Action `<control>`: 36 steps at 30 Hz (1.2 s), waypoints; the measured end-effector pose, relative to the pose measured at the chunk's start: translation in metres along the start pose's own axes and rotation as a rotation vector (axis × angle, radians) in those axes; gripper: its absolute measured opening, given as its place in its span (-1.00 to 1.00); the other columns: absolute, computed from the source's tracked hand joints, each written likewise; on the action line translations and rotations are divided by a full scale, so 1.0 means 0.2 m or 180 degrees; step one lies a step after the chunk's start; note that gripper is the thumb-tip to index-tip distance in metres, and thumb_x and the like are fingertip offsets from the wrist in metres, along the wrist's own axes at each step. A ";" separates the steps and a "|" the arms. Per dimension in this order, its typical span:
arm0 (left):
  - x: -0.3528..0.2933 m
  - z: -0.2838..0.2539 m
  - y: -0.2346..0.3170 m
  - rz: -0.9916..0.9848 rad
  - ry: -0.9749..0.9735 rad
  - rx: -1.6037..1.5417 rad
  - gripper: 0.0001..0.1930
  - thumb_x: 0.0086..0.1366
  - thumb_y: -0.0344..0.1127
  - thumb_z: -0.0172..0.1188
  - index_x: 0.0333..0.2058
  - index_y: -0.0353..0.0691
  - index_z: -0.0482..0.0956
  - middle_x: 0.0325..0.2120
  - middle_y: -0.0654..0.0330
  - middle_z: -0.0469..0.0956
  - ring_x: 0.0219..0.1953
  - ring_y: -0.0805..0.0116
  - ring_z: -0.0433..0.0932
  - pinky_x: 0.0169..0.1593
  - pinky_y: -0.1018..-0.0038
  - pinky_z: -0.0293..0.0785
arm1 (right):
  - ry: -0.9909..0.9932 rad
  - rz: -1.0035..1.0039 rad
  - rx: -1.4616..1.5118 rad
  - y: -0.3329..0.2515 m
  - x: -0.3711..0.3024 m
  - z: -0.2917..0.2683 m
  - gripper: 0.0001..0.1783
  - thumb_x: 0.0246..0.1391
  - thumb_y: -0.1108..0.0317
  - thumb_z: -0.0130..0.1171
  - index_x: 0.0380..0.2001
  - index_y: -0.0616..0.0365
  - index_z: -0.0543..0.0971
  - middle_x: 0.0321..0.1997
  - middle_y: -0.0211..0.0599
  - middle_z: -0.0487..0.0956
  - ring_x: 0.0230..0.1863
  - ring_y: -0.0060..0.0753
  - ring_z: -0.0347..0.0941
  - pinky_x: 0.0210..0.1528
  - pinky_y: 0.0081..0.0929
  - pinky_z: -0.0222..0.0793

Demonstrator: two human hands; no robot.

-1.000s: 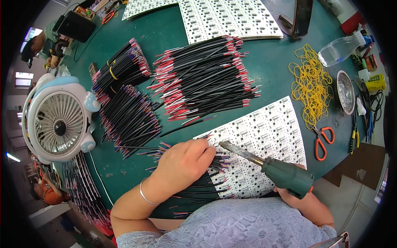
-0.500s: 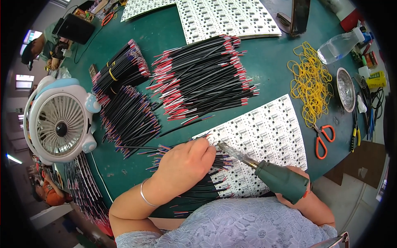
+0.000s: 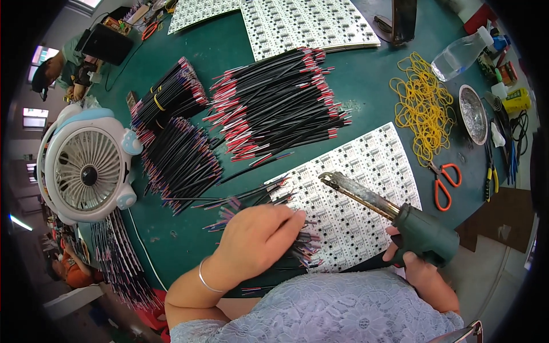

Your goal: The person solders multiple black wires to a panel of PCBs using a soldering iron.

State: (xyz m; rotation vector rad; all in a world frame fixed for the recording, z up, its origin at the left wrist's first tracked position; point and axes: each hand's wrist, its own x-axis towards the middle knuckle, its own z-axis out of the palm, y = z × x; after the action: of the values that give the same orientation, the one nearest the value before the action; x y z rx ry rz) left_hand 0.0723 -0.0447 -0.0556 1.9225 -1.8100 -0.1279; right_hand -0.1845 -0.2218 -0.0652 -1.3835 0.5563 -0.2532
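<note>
My right hand point(image 3: 420, 268) is wrapped round the handle of a green soldering gun point(image 3: 426, 234). Its dirty metal tip points up and left, over a white circuit board panel point(image 3: 366, 171) full of small black parts. At the panel's left edge my left hand point(image 3: 251, 237) is closed round a bunch of short black wires point(image 3: 306, 251), and their coloured stripped ends stick out on both sides. Part of the bunch is hidden under the palm. A few wires point(image 3: 279, 184) lie with their ends on the panel's upper left edge.
Beyond my hands lie a big pile of red-and-white-ended wires point(image 3: 274, 108) and smaller wire bundles point(image 3: 180, 157). A fan point(image 3: 86, 171) stands left. Rightward are yellow rubber bands point(image 3: 423, 108), orange-handled scissors point(image 3: 443, 186), a metal bowl point(image 3: 473, 114) and a bottle point(image 3: 462, 54). More panels point(image 3: 309, 26) lie at the back.
The soldering gun has drawn back to the right and its tip has lifted away from the wire ends by my left hand. My left hand has shifted slightly right and down with the wires.
</note>
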 end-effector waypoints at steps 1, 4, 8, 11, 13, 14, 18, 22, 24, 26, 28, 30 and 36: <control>-0.02 0.00 0.02 0.0096 0.0103 0.0086 -0.70 -0.04 -0.42 0.16 -0.24 -0.25 0.53 -0.39 0.23 0.46 -0.49 0.36 0.46 -0.53 0.48 0.37 | -0.0010 -0.0015 0.0050 0.01 0.00 0.00 -0.42 0.10 0.20 0.13 0.08 0.36 0.28 -0.24 -0.19 0.53 -0.46 -0.46 0.50 -0.40 -0.54 0.44; -0.04 0.02 0.03 -0.0301 -0.0098 0.0263 -0.72 -0.07 -0.44 0.18 -0.28 -0.22 0.57 -0.46 0.25 0.46 -0.48 0.34 0.47 -0.52 0.48 0.35 | -0.0058 -0.0013 -0.0127 0.06 -0.04 -0.03 -0.47 0.07 0.27 0.14 0.05 0.34 0.32 -0.25 -0.18 0.54 -0.46 -0.46 0.51 -0.40 -0.55 0.44; -0.07 0.08 0.02 -0.0613 -0.0043 0.0248 -0.68 -0.15 -0.49 0.20 -0.30 -0.20 0.60 -0.48 0.24 0.46 -0.49 0.29 0.48 -0.49 0.45 0.40 | -0.0518 -0.0257 -0.1250 -0.01 0.02 -0.02 -0.64 -0.08 0.44 0.17 -0.14 0.28 0.51 -0.26 -0.15 0.57 -0.38 -0.34 0.54 -0.34 -0.47 0.44; -0.07 0.10 0.02 -0.0613 0.0038 0.0176 -0.68 -0.14 -0.50 0.18 -0.29 -0.20 0.59 -0.47 0.22 0.46 -0.47 0.28 0.48 -0.46 0.43 0.42 | -0.0807 -0.0751 -0.1955 0.03 0.01 -0.05 -0.65 0.09 0.27 0.09 -0.11 0.27 0.45 -0.24 -0.20 0.52 -0.56 -0.49 0.50 -0.39 -0.52 0.41; -0.07 0.10 0.02 -0.0609 0.0014 0.0211 -0.69 -0.13 -0.51 0.18 -0.30 -0.21 0.59 -0.46 0.22 0.46 -0.47 0.28 0.48 -0.45 0.42 0.42 | -0.0824 -0.0786 -0.2026 0.03 0.01 -0.05 -0.67 0.08 0.30 0.08 -0.12 0.28 0.45 -0.28 -0.23 0.52 -0.56 -0.51 0.50 -0.38 -0.53 0.41; -0.07 0.10 0.02 -0.0609 -0.0011 0.0256 -0.69 -0.13 -0.51 0.18 -0.30 -0.21 0.59 -0.46 0.22 0.46 -0.46 0.27 0.49 -0.45 0.42 0.42 | -0.0847 -0.0828 -0.2090 0.03 0.01 -0.04 -0.68 0.08 0.34 0.07 -0.13 0.28 0.46 -0.33 -0.26 0.53 -0.55 -0.53 0.50 -0.38 -0.54 0.41; -0.06 0.11 0.02 -0.0613 -0.0064 0.0264 -0.70 -0.13 -0.51 0.18 -0.31 -0.22 0.58 -0.46 0.22 0.45 -0.47 0.28 0.48 -0.46 0.44 0.41 | -0.0637 -0.0835 -0.1847 0.03 0.03 -0.01 -0.68 0.04 0.40 0.07 -0.11 0.28 0.46 -0.41 -0.32 0.53 -0.56 -0.56 0.49 -0.36 -0.55 0.41; -0.05 0.10 0.03 -0.0630 -0.0127 0.0281 -0.72 -0.10 -0.51 0.17 -0.31 -0.23 0.57 -0.49 0.23 0.41 -0.50 0.30 0.46 -0.48 0.45 0.39 | -0.0768 -0.0858 -0.2188 -0.01 0.05 0.01 -0.67 -0.06 0.46 0.12 -0.15 0.23 0.52 -0.32 -0.26 0.56 -0.39 -0.35 0.52 -0.25 -0.42 0.39; -0.04 0.10 0.03 -0.0637 -0.0142 0.0285 -0.73 -0.09 -0.51 0.17 -0.31 -0.23 0.57 -0.50 0.23 0.39 -0.52 0.30 0.45 -0.49 0.45 0.38 | -0.0738 -0.0981 -0.2426 -0.01 0.05 0.01 -0.67 -0.10 0.47 0.14 -0.17 0.21 0.54 -0.26 -0.24 0.57 -0.32 -0.27 0.51 -0.21 -0.37 0.38; -0.04 0.10 0.03 -0.0683 -0.0186 0.0313 -0.74 -0.08 -0.50 0.17 -0.31 -0.22 0.56 -0.50 0.24 0.38 -0.52 0.30 0.44 -0.49 0.45 0.38 | -0.0689 -0.0750 -0.2308 -0.01 0.05 0.02 -0.70 -0.14 0.43 0.16 -0.23 0.14 0.58 -0.22 -0.24 0.58 -0.23 -0.17 0.48 -0.15 -0.30 0.36; -0.04 0.09 0.04 -0.0731 -0.0235 0.0338 -0.74 -0.08 -0.50 0.17 -0.31 -0.21 0.57 -0.49 0.24 0.38 -0.53 0.30 0.44 -0.49 0.45 0.38 | -0.0823 -0.0763 -0.2472 -0.04 0.06 0.02 -0.69 -0.15 0.43 0.16 -0.23 0.12 0.58 -0.23 -0.25 0.58 -0.24 -0.17 0.49 -0.16 -0.30 0.38; -0.03 0.08 0.05 -0.0779 -0.0281 0.0367 -0.74 -0.07 -0.50 0.17 -0.31 -0.21 0.57 -0.48 0.24 0.38 -0.53 0.30 0.44 -0.49 0.45 0.38 | -0.0958 -0.0781 -0.2637 -0.06 0.07 0.02 -0.69 -0.16 0.43 0.16 -0.23 0.11 0.59 -0.23 -0.25 0.58 -0.26 -0.17 0.49 -0.16 -0.29 0.39; -0.03 0.08 0.05 -0.0801 -0.0336 0.0413 -0.75 -0.05 -0.49 0.17 -0.31 -0.19 0.57 -0.48 0.24 0.39 -0.52 0.29 0.45 -0.50 0.45 0.39 | -0.0627 -0.1338 -0.2514 -0.01 0.06 0.04 -0.70 -0.19 0.46 0.14 -0.27 0.12 0.58 -0.24 -0.24 0.58 -0.36 -0.21 0.53 -0.27 -0.35 0.46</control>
State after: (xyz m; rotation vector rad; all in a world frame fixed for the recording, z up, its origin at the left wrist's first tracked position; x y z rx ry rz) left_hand 0.0564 -0.0437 -0.0673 2.2703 -1.6700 -0.2044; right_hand -0.1693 -0.2212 -0.0654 -2.2682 0.1851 -0.2383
